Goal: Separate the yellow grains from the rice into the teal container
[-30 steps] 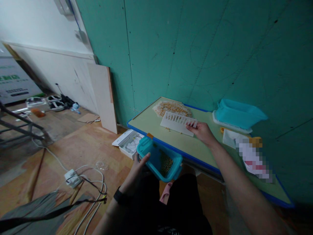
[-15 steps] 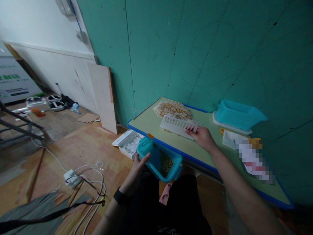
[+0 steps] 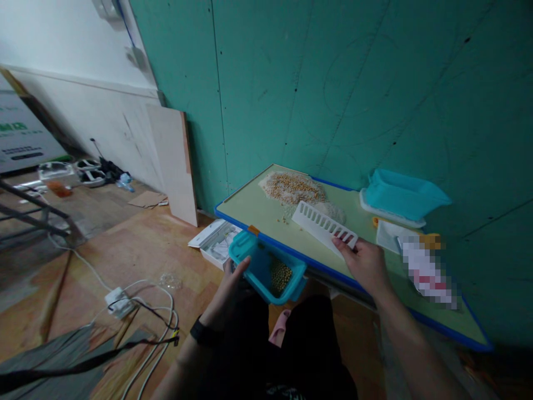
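Observation:
My left hand [image 3: 234, 279] grips the near left side of a teal plastic container [image 3: 259, 273], held just below the table's front edge. Soybeans [image 3: 280, 276] lie in its right end. My right hand [image 3: 366, 262] pinches the right end of a white slotted plastic strip [image 3: 318, 223], with its row of slots facing up. This strip stands over the front part of the pale green table [image 3: 245, 210]. Behind it spreads a pile of beans mixed with pale grains [image 3: 291, 188], and a whitish heap [image 3: 331, 211] sits right behind the strip. A few loose beans lie left of it.
A second teal container [image 3: 406, 194] rests on a white lid at the table's back right. Nearby are a white scoop-like piece [image 3: 388, 236] and a blurred packet [image 3: 428, 275]. An opened white box [image 3: 216, 244], cables [image 3: 170, 311] and a power strip [image 3: 119, 301] lie on the floor.
My right hand has moved the slotted strip right and toward me, turning it and uncovering the whitish heap and loose beans. My left hand still holds the container in nearly the same place.

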Action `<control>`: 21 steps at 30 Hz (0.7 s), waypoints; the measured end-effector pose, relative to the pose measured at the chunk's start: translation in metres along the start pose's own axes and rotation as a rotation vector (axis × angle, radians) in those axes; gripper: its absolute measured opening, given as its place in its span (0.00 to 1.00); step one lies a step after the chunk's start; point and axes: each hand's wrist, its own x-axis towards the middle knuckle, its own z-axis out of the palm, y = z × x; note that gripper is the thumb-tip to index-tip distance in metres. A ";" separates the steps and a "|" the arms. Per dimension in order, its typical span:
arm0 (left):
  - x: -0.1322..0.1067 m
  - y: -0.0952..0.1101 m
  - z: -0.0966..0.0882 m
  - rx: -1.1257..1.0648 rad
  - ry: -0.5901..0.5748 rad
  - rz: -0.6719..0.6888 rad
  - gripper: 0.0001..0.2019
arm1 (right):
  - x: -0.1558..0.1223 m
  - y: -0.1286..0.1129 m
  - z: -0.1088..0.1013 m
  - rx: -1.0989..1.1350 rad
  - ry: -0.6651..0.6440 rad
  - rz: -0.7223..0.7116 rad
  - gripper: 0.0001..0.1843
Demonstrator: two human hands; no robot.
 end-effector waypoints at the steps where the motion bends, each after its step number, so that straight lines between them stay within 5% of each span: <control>1: 0.001 0.000 -0.002 0.007 -0.008 -0.006 0.47 | 0.001 -0.004 0.001 0.006 -0.011 -0.002 0.30; 21: 0.003 0.014 -0.010 0.030 -0.052 -0.009 0.43 | 0.013 -0.027 0.030 0.081 -0.107 -0.120 0.25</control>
